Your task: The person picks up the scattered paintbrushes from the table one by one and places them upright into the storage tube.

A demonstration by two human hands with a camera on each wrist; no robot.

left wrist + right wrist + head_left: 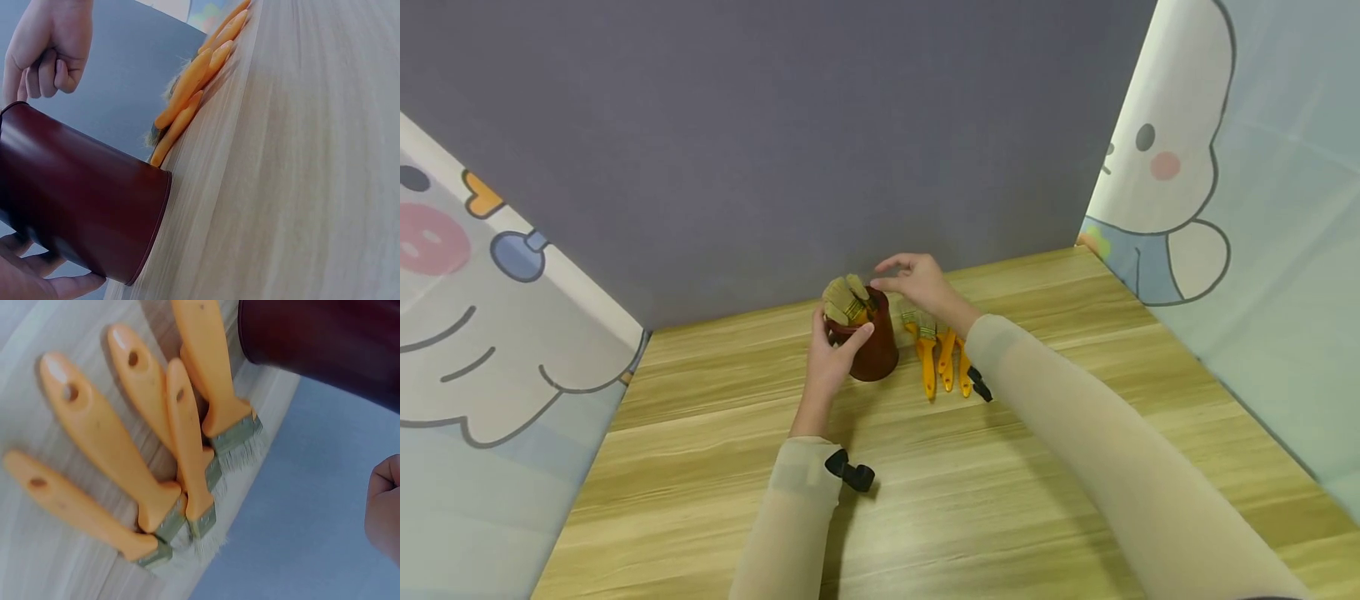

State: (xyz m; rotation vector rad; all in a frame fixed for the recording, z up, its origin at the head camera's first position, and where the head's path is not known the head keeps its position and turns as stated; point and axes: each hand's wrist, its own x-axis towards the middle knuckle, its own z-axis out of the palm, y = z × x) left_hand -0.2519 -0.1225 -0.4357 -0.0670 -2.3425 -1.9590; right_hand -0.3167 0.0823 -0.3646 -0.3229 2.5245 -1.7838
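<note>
A dark red cylindrical container (880,348) stands on the table, holding paintbrushes (844,302) with their pale bristles up. My left hand (831,358) grips its near left side, thumb toward the front; in the left wrist view the fingers (44,265) curl against the wall. Over the rim hovers my right hand (921,285), thumb and index finger apart beside the bristles, with nothing seen between them. In the left wrist view, the right hand's (53,53) index finger reaches down to the rim. Several loose orange-handled paintbrushes (103,434) lie right of the container.
The wood-grain table (700,467) ends at a grey back panel (820,158). Side panels with cartoon figures (1180,167) flank it. Black straps (850,472) hang from both sleeves. The right forearm passes close to the loose brushes.
</note>
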